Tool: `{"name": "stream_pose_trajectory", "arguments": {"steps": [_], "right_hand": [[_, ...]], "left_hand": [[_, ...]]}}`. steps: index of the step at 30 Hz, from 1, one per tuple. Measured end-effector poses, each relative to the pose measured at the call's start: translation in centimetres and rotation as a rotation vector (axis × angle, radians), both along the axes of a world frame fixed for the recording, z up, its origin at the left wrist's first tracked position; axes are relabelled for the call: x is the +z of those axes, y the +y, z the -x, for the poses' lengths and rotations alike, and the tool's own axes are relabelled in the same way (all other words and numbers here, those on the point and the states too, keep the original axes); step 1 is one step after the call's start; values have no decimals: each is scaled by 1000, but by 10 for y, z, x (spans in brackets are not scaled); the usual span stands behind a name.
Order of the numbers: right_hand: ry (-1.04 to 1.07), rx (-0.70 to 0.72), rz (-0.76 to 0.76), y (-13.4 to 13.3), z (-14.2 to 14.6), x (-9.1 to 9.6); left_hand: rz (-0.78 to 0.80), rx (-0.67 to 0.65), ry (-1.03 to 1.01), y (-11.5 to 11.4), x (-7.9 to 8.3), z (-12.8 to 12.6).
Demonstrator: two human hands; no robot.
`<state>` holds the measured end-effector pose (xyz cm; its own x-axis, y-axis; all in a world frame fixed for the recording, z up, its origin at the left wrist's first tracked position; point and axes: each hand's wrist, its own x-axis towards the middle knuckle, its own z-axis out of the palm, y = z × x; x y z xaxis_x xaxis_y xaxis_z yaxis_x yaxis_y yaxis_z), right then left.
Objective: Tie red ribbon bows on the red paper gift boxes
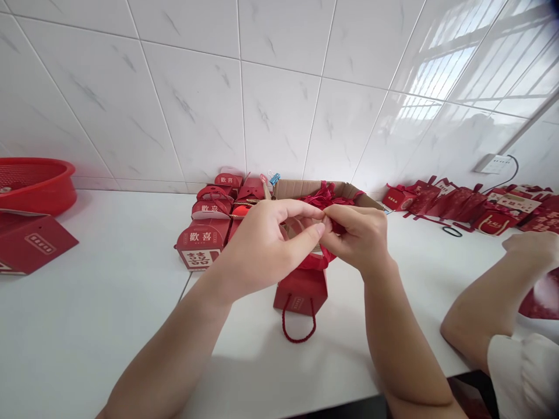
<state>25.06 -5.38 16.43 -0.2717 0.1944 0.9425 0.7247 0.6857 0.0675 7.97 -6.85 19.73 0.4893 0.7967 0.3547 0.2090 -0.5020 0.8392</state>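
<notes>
Above the table, my left hand (275,244) and my right hand (358,233) meet fingertip to fingertip, both closed in a pinch. A red ribbon (317,262) hangs just below the fingers; the bit between the fingertips is mostly hidden. Beneath it on the white table stands a small dark red gift box (301,294), its rope handle (299,340) drooping toward me. Behind my hands is an open cardboard box (290,187) with a heap of red ribbons (323,195) in it, partly covered by my fingers.
Several red gift boxes (203,238) stand in rows left of centre, with a blue binder clip (274,178) behind. A red plastic basket (39,186) and a red box (37,241) sit at far left. At right are more red boxes (493,218) and another person's arm (489,297).
</notes>
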Motion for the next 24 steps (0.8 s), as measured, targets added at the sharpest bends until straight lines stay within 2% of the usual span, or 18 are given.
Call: {"name": "stream_pose_trajectory", "arguments": {"steps": [6, 10, 12, 16, 20, 24], "right_hand": [[45, -29, -89, 2, 1, 2], [139, -82, -120, 0, -6, 6], [198, -29, -24, -3, -12, 7], [252, 185, 214, -14, -18, 8], [290, 330, 322, -19, -17, 7], [249, 378, 380, -20, -16, 7]], "left_hand": [[2, -22, -30, -4, 2, -1], [-19, 38, -128, -10, 6, 6], [-43, 55, -185, -13, 8, 10], [-34, 44, -193, -14, 10, 14], [-52, 60, -159, -12, 9, 13], [-64, 57, -147, -12, 9, 14]]}}
